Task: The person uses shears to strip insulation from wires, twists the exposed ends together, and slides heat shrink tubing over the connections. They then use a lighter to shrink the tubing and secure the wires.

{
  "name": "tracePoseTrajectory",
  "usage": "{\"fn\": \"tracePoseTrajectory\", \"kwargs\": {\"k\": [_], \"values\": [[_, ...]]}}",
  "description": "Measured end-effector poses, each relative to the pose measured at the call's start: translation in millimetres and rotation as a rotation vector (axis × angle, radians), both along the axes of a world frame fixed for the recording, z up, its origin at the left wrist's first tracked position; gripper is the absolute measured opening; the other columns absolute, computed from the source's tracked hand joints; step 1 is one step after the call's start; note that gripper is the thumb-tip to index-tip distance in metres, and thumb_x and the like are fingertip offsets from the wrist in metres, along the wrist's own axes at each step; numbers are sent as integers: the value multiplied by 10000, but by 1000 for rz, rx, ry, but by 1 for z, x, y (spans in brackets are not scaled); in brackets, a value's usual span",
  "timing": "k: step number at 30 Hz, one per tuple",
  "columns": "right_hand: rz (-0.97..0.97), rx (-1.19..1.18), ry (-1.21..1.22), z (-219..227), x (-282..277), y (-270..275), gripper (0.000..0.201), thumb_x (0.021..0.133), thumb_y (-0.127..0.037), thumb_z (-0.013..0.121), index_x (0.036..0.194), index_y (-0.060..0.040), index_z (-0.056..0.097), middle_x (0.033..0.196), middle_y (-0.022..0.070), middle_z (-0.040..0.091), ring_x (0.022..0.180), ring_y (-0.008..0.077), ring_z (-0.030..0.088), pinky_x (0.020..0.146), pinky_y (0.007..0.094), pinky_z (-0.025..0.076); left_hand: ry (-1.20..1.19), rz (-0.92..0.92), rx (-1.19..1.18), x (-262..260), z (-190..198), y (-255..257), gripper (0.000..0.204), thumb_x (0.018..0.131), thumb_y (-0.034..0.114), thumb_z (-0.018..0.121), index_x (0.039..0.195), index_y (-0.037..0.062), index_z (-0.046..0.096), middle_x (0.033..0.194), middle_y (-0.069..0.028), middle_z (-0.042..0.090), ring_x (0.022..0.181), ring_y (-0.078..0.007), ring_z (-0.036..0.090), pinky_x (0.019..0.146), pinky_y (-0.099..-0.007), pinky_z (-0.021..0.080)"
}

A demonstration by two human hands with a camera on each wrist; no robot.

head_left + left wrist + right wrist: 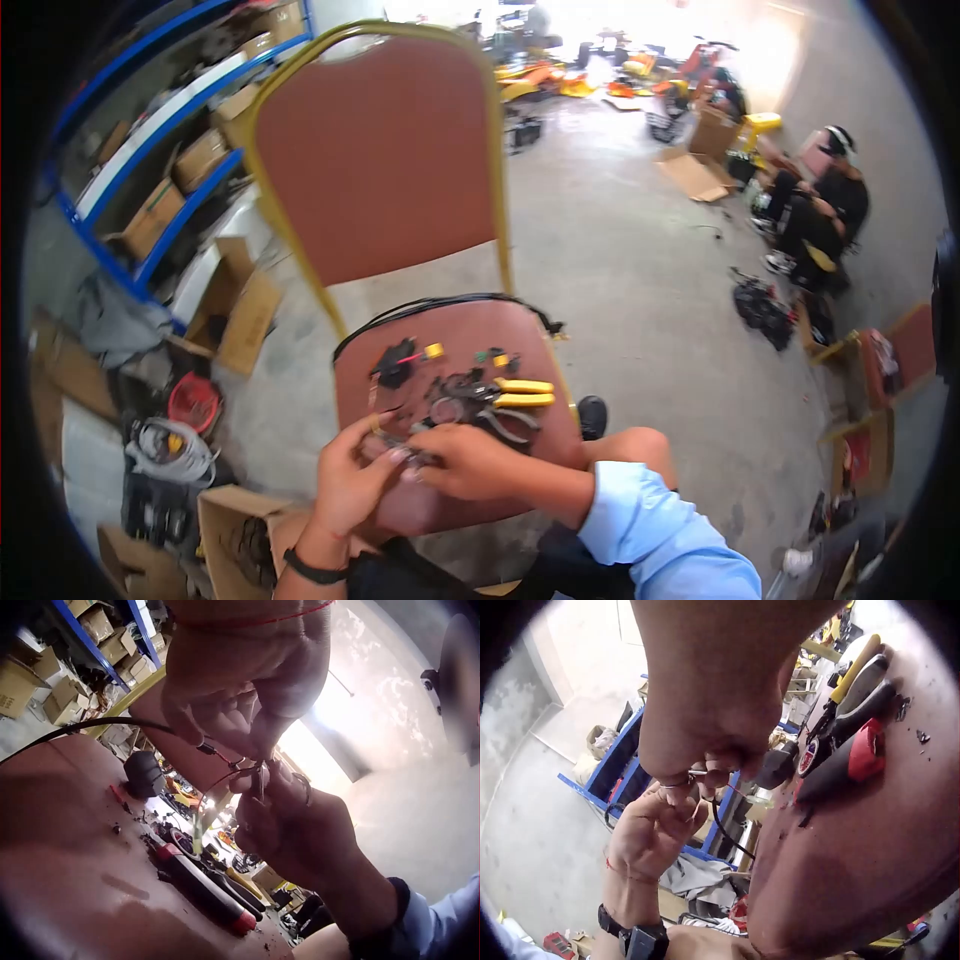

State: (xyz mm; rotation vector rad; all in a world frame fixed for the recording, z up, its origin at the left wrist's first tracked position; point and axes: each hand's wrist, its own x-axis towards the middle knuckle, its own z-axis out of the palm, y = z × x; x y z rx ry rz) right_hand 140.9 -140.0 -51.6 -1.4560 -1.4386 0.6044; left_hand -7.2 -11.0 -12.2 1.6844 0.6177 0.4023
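Over the seat of a red-brown chair [350, 410], both hands meet fingertip to fingertip. The left hand [350, 475] pinches a thin red wire [222, 756] joined to a black cable [97, 722]. A small metallic piece [697, 772] is pinched by the right hand [465, 460], right where the left fingertips are; what it is, I cannot tell. Yellow-handled pliers [525, 392] lie on the seat beyond the right hand, beside a red-and-black handled tool [206, 892]. A black part [395, 365] with wires lies farther back.
Blue shelving [150, 125] with cardboard boxes stands at the left. An open box [235, 540] and a red basket [195, 402] are at the lower left. A person in black [835, 200] sits by the right wall, near a black bundle [762, 310] on the floor.
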Motion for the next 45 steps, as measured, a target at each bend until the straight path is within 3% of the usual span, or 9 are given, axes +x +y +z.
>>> {"fn": "tracePoseTrajectory", "kwargs": {"k": [8,11,19,22,25,32,35,40,45], "values": [[-7,-173,-36,13,-2,2,271,863,-215,703,1066,-43,649,902,173,660,866,382,638,752,448,497,-43,-40,-127,-8,-11,10,434,856,-24,720,1274,-3,602,860,-16,679,764,-56,614,714,-221,510],[-28,-143,-51,10,-3,4,270,852,-208,723,1046,-35,649,867,169,653,823,380,637,707,438,491,-41,-65,-71,-8,-13,12,429,893,-36,683,1304,-37,564,882,-44,681,792,-110,682,720,-228,530],[3,-154,-3,19,-3,2,283,867,-229,725,1055,-31,650,865,167,661,793,369,637,687,434,488,8,-98,-11,-11,-9,13,423,900,-41,670,1307,-41,554,898,-65,692,816,-127,694,741,-249,540],[55,-253,-18,22,-1,2,300,888,-254,680,1092,-38,641,923,188,658,896,395,630,776,466,490,16,-131,8,-11,-8,14,412,906,-42,657,1305,-41,557,909,-71,700,817,-127,694,746,-255,540],[5,-145,-82,11,-1,0,303,870,-243,727,1060,-24,637,872,171,654,816,375,640,701,431,487,44,-173,42,-10,-6,16,403,911,-43,646,1304,-40,558,910,-75,704,815,-129,694,745,-258,540],[24,-229,-59,14,-2,1,291,892,-255,677,1072,-32,632,925,194,654,912,399,634,791,472,493,25,-166,28,-11,-10,18,395,902,-48,655,1289,-41,574,906,-72,705,803,-117,681,730,-245,534],[23,-218,-61,13,-3,2,284,892,-253,677,1063,-31,631,918,196,652,911,403,634,789,471,494,-10,-95,-42,-10,-8,14,406,855,8,729,1248,9,629,793,-10,675,720,-55,610,696,-233,501],[17,-252,-53,18,-5,2,269,890,-248,676,1044,-32,632,903,199,647,905,406,635,783,474,493,18,-163,-22,-12,-10,19,388,905,-48,651,1286,-26,582,864,-44,689,787,-92,658,714,-224,521],[23,-173,-35,11,-3,2,284,856,-226,730,1020,-17,628,853,180,644,788,387,636,664,432,480,50,-188,13,-11,-9,16,389,907,-29,657,1288,-20,583,839,-28,692,752,-73,642,675,-201,491]]}}
